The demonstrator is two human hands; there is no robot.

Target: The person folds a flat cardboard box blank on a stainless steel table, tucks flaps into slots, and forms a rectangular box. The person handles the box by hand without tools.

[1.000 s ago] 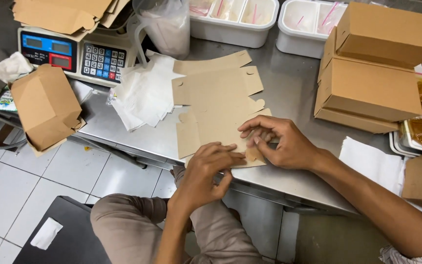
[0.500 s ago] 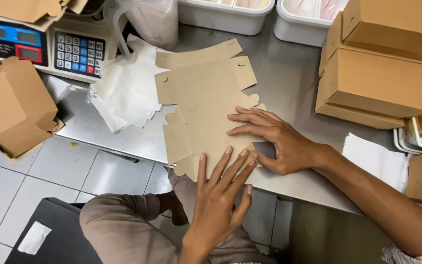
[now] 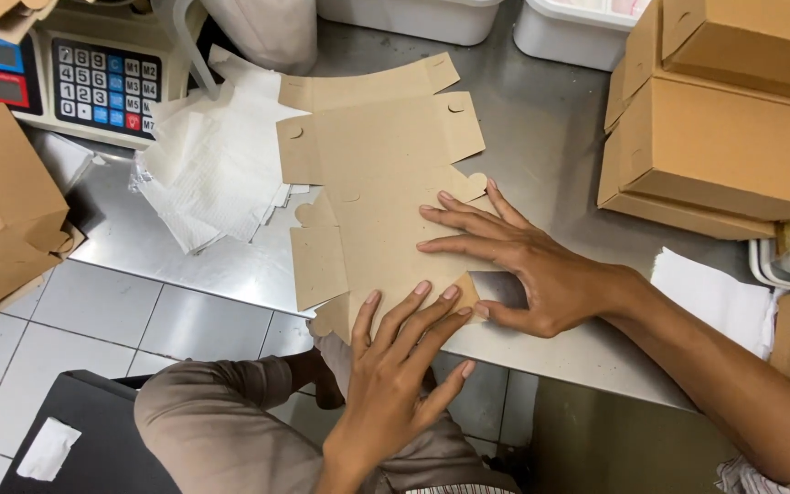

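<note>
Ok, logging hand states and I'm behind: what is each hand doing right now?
Left hand: open, fingers flat on the near edge of the flat cardboard box blank, gripping nothing.
Right hand: open, palm down, pressing the same blank onto the steel table.

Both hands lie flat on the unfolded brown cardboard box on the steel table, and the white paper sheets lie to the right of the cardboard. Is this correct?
Not quite. In the head view the white paper sheets lie left of the cardboard, not right. The rest holds: the left hand and right hand lie flat on it, on the steel table.

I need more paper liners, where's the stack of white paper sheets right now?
The white paper sheets lie on the steel table, left of the flat cardboard box blank, beside the scale.
</note>
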